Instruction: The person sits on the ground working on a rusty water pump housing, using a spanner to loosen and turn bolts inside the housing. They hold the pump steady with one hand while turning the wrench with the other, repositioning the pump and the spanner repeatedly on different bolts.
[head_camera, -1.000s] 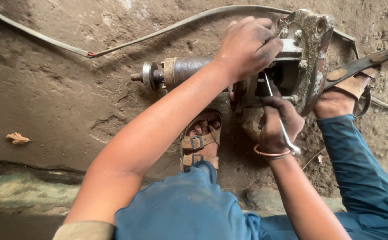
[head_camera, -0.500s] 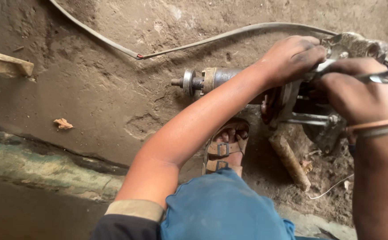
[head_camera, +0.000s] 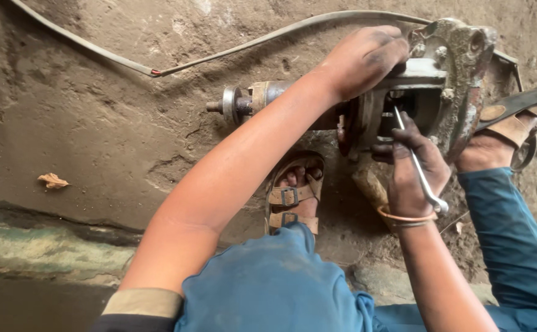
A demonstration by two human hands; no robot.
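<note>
Lying on the bare dirt floor [head_camera: 96, 123] between the person's feet is a grimy metal motor unit [head_camera: 416, 98], its shaft end [head_camera: 231, 106] pointing left and its rusted cast housing [head_camera: 462, 74] to the right. The left hand [head_camera: 364, 58] rests on top of the unit, fingers [head_camera: 391, 52] curled down over its flat upper plate and pressing on it. The right hand [head_camera: 413, 169] is closed around a slim metal wrench [head_camera: 419, 166], whose upper end reaches into the dark opening in the unit's side while its lower end sticks out past the wrist, just above an orange bangle [head_camera: 403, 216]. Under the unit lies a short wooden handle [head_camera: 370, 187], partly hidden. A sandalled foot [head_camera: 293, 193] stands just left of it, and another foot in a sandal [head_camera: 496, 144] is braced against the housing on the right. Blue trouser legs [head_camera: 274, 283] fill the lower edge. A long flat strap [head_camera: 219, 52] curves across the floor behind the unit, and a dry leaf [head_camera: 53, 181] lies well apart on the left.
</note>
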